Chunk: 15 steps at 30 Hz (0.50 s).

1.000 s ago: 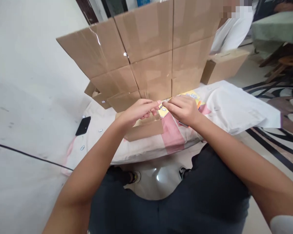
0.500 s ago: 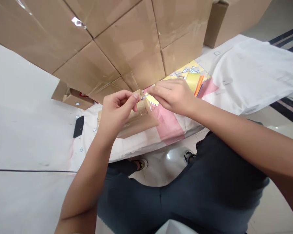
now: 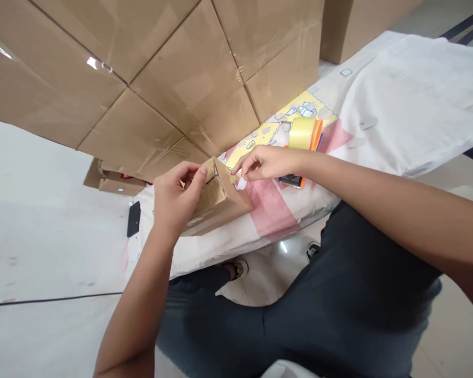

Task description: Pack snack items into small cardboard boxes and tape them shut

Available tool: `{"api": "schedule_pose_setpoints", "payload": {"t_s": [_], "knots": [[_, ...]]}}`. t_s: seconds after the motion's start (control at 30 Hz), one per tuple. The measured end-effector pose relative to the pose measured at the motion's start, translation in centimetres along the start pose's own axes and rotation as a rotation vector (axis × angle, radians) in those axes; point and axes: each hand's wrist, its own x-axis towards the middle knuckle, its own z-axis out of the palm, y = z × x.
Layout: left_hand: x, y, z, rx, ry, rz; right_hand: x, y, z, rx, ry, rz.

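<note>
A small cardboard box (image 3: 216,205) lies on the cloth-covered surface, with shiny tape on its top and a seam near its right end. My left hand (image 3: 177,197) is closed over the top of the box, thumb and curled fingers against it. Beside the right end of the box is my right hand (image 3: 262,164), its thumb and fingers pinched and one finger pointing at the box. A short pale strip (image 3: 241,184), which looks like tape, shows at these fingertips. Behind my right wrist stands a tape dispenser with a yellow roll (image 3: 300,132) and orange sides, partly hidden.
Stacked, taped cardboard boxes (image 3: 189,79) form a wall behind the hands. An opened small carton (image 3: 120,181) and a black phone-like object (image 3: 133,219) are at the left. White patterned cloth (image 3: 410,105) spreads to the right. Another large carton (image 3: 370,23) stands at the back right.
My right hand has drawn back slightly and lower from the box's top right edge, fingers more curled. My left hand has shifted a little left and down; the view has moved too.
</note>
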Motion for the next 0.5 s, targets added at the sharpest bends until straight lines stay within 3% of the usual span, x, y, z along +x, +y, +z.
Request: {"api": "schedule_pose_setpoints", "payload": {"t_s": [0.1,0.23,0.5], "knots": [[0.0,-1.1,0.7,-0.078,-0.026,-0.05,-0.4,0.3,-0.4,-0.082,-0.079,-0.135],[0.1,-1.6,1.3,-0.105,-0.025,-0.067,-0.1,0.6,0.2,-0.152,-0.081,-0.236],[0.1,-1.6,1.4,-0.115,-0.03,-0.072,0.2,1.2,0.8,-0.187,0.023,-0.288]]}}
